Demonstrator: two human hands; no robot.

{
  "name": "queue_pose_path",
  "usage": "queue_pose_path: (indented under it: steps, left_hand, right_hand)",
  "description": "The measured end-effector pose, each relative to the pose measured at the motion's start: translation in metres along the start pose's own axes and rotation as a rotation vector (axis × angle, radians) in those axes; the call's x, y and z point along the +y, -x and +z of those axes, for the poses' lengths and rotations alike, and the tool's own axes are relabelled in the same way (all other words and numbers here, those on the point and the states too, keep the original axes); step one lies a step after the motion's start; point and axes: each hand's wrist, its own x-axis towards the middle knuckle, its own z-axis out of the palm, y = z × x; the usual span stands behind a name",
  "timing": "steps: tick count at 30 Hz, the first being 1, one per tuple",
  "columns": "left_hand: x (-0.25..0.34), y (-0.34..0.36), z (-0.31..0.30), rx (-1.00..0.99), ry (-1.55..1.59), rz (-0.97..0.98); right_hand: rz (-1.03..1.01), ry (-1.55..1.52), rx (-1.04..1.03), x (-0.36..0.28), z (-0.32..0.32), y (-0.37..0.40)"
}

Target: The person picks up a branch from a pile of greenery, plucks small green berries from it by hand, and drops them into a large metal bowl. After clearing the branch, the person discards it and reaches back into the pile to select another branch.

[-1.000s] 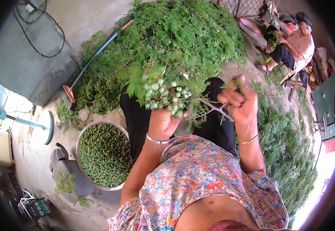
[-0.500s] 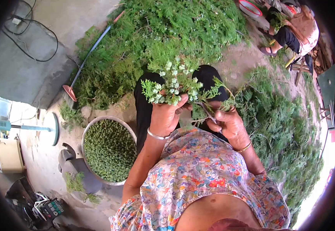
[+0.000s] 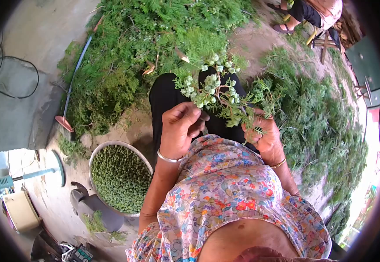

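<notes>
Sprig (image 3: 214,94): over the lap, between both hands.
Left hand (image 3: 179,129): fingers bunched, pinching sprig's near end.
Right hand (image 3: 262,133): clamped on stem.
Risk: loosened cones may likely fall wide of the bowl (image 3: 105,144), near left.

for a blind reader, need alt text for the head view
A person's left hand and right hand hold a leafy sprig of pale green cones over the lap. A metal basin of green cones sits to their left, cut branches heaped ahead.
</notes>
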Motion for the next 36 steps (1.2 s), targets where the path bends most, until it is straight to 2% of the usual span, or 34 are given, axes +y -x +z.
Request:
queue_pose_path:
  steps: [1,2,4,5,7,8,9,11,13,17,19,20,21,23,27,31,33,36]
  left_hand:
    - [0.0,0.0,-0.003,-0.009,-0.002,-0.004]
    - [0.0,0.001,-0.008,0.11,-0.065,0.035]
    - [0.0,0.004,-0.009,0.306,-0.081,0.121]
    - [0.0,0.007,-0.007,0.303,-0.081,0.121]
    - [0.003,0.013,0.001,0.342,-0.497,0.466]
    - [0.008,0.016,0.011,0.257,-0.441,0.484]
    - [0.008,0.014,0.017,0.264,-0.442,0.489]
    - [0.007,0.006,0.026,0.157,-0.577,0.679]
    - [0.001,0.002,0.028,0.167,-0.567,0.616]
    - [-0.015,-0.01,0.031,0.288,-0.511,0.681]
    - [-0.012,-0.009,0.024,0.339,-0.729,0.624]
    - [-0.013,-0.009,0.019,0.35,-0.71,0.587]
    - [-0.011,-0.008,0.012,0.353,-0.709,0.582]
    - [-0.008,-0.005,0.002,0.297,-0.728,0.381]
    - [0.001,-0.001,0.015,0.267,-0.479,0.371]
    - [-0.011,-0.002,0.008,0.287,-0.438,0.325]
    - [-0.005,0.002,0.003,0.286,-0.498,0.254]
    - [-0.002,0.004,-0.004,0.294,-0.544,0.284]
  right_hand:
    - [0.014,-0.077,-0.027,-0.001,-0.002,0.003]
    - [0.05,-0.179,-0.11,0.001,-0.013,0.002]
    - [0.042,-0.178,-0.114,-0.001,-0.012,0.006]
    - [0.041,-0.175,-0.121,-0.002,-0.011,0.008]
    - [0.02,-0.172,-0.103,-0.001,-0.007,0.01]
    - [0.002,-0.17,-0.087,0.0,-0.005,0.011]
    - [0.008,-0.167,-0.093,0.001,-0.002,0.01]
    - [0.007,-0.106,-0.045,0.003,0.003,0.007]
    - [0.004,-0.034,-0.026,0.006,0.006,0.004]
    - [0.012,0.092,0.087,0.01,0.019,0.005]
    - [0.006,0.078,0.089,0.012,0.012,0.002]
    - [0.009,0.087,0.121,0.011,0.011,0.002]
    - [0.013,0.096,0.152,0.011,0.01,0.001]
    - [0.015,0.128,0.124,0.011,0.003,0.0]
    - [0.035,0.204,0.122,0.012,0.008,-0.001]
    - [0.023,0.266,0.168,0.015,0.012,-0.003]
    - [0.076,0.189,0.133,0.009,0.01,-0.003]
    - [0.064,0.203,0.119,0.009,0.011,0.0]
